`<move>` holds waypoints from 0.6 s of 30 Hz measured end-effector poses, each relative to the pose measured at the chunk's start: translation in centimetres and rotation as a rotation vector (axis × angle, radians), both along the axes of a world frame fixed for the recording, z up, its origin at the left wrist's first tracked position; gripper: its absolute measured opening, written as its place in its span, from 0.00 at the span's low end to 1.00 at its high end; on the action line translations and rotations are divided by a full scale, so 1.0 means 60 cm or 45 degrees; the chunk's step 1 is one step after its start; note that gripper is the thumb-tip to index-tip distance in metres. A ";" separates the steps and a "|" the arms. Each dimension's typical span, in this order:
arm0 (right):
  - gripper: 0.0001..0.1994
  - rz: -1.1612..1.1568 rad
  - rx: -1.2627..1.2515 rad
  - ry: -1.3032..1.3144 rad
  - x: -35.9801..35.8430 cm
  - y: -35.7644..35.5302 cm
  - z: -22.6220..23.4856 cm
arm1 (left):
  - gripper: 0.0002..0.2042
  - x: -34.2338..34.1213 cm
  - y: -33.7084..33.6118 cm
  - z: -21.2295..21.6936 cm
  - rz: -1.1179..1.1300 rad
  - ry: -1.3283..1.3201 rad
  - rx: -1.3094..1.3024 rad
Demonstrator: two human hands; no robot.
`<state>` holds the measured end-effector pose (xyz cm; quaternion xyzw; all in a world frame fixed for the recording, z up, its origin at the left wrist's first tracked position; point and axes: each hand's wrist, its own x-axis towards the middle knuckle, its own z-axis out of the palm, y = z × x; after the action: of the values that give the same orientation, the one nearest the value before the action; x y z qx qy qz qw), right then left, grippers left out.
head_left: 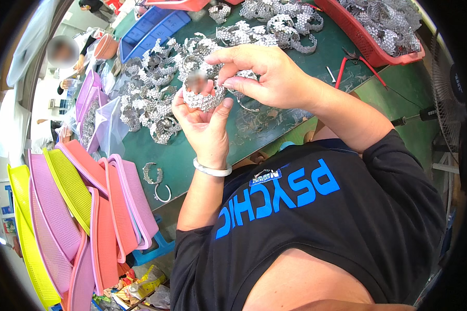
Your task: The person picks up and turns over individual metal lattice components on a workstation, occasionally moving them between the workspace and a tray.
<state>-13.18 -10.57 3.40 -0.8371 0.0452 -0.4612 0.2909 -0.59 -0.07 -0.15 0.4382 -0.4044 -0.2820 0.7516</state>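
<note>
My left hand (205, 124) is closed round a silver cuff bracelet (205, 101) with a bumpy, faceted surface, held up above the green table. Beside its upper edge is my right hand (257, 72), thumb and a bent finger brought together and the index finger stretched over the cuff. Whether anything small sits in that pinch cannot be made out. Part of the cuff's inside is blurred. Behind both hands lies a heap of similar silver cuffs (153, 98), and another cuff (244, 85) is partly hidden under my right hand.
Red-handled pliers (355, 58) lie near a red basket (355, 31) of silver pieces on the green table (264, 129). A blue tray (155, 31) stands at the far left. Stacked coloured baskets (109, 223) fill the near left. A fan (446, 88) stands right; a person (70, 57) is beyond.
</note>
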 end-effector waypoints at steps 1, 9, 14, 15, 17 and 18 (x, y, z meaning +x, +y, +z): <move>0.21 0.003 -0.005 -0.011 0.000 0.001 0.000 | 0.34 -0.001 0.001 0.001 0.023 -0.019 0.003; 0.21 -0.009 0.008 -0.017 0.000 0.006 -0.001 | 0.35 0.000 -0.001 -0.005 0.107 -0.170 -0.065; 0.21 0.033 0.078 -0.023 0.001 0.007 -0.002 | 0.35 -0.001 -0.001 -0.005 0.119 -0.154 -0.073; 0.21 0.073 0.158 -0.020 0.000 0.007 -0.002 | 0.35 -0.002 -0.001 -0.003 0.119 -0.168 -0.050; 0.21 0.154 0.320 -0.016 -0.003 0.007 -0.002 | 0.33 -0.005 -0.001 0.004 0.121 -0.196 -0.002; 0.21 0.172 0.345 -0.032 -0.002 0.009 -0.002 | 0.32 -0.002 0.001 0.002 0.034 -0.098 0.004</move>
<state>-13.33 -10.04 3.30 -0.7854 0.0470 -0.4408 0.4320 -0.71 -0.03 -0.04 0.4552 -0.4265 -0.2555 0.7386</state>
